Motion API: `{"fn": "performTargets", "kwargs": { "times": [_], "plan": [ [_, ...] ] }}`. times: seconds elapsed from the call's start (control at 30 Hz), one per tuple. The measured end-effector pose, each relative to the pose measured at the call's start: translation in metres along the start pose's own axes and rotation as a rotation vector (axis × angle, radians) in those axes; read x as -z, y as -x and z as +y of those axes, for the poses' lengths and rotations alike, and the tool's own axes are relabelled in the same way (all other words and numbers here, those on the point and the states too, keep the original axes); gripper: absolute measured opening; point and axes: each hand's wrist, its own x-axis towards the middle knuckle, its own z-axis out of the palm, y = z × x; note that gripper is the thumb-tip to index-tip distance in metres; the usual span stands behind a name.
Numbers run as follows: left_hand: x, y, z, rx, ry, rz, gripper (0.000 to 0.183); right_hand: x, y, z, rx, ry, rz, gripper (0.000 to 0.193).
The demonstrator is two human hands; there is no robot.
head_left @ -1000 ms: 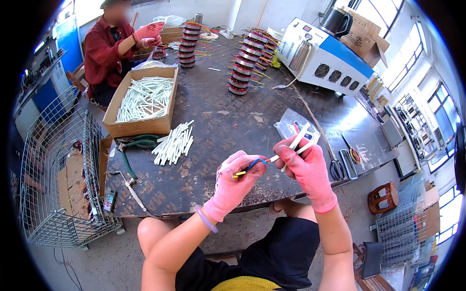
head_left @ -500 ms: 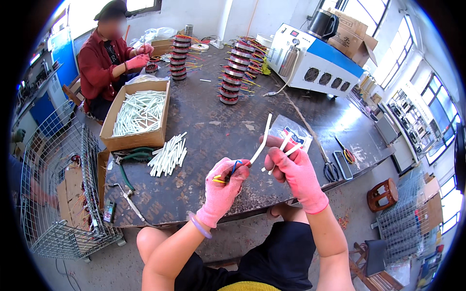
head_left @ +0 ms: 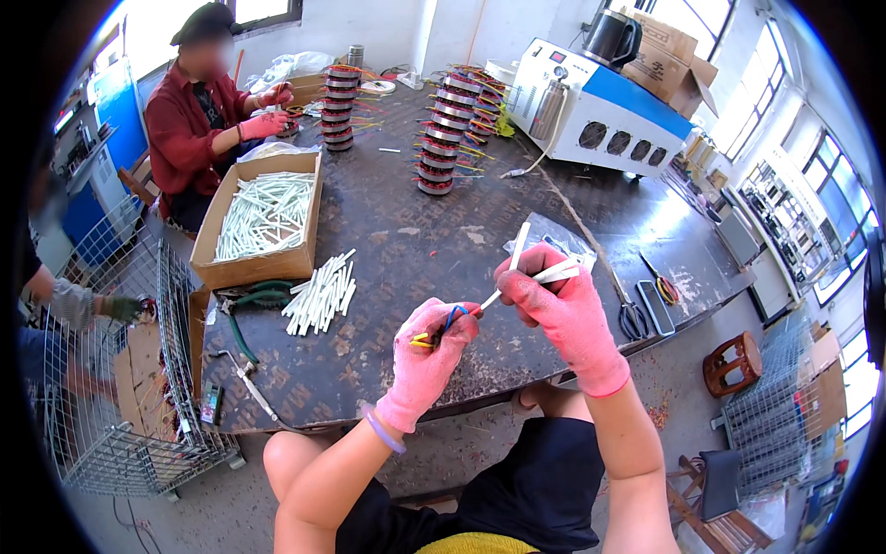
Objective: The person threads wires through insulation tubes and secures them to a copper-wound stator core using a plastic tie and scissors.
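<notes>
My left hand, in a pink glove, is closed round blue and yellow wires; anything deeper in the palm is hidden. From its fingertips a thin white sleeve tube slants up and to the right. My right hand, also gloved in pink, pinches this tube along its middle between thumb and fingers. A few more white tubes lie held in the same hand, sticking out to the right. Both hands are above the front edge of the dark table.
Loose white tubes lie beside a cardboard box full of them. Green-handled pliers, a thin torch-like tool, scissors and a phone lie around. Stator stacks stand farther back. A co-worker sits far left.
My right hand has shifted left and closed on the tube, which looked bent before. Its spare tubes now point right. At the left, another person's gloved hand has come over the wire cage.
</notes>
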Motion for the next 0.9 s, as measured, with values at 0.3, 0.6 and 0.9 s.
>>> {"fn": "performTargets", "kwargs": {
  "times": [0.3,0.6,0.9],
  "plan": [
    [0.0,-0.002,0.001,-0.144,-0.164,0.1,0.015,-0.014,0.0,0.003,0.059,0.139,0.123,0.02],
    [-0.003,-0.003,0.005,-0.207,-0.21,0.084,0.015,-0.01,0.001,0.004,0.061,0.042,0.102,0.014],
    [0.0,-0.001,-0.005,-0.074,-0.087,0.014,0.015,-0.021,0.003,0.011,0.067,-0.022,0.189,0.013]
  ]
}}
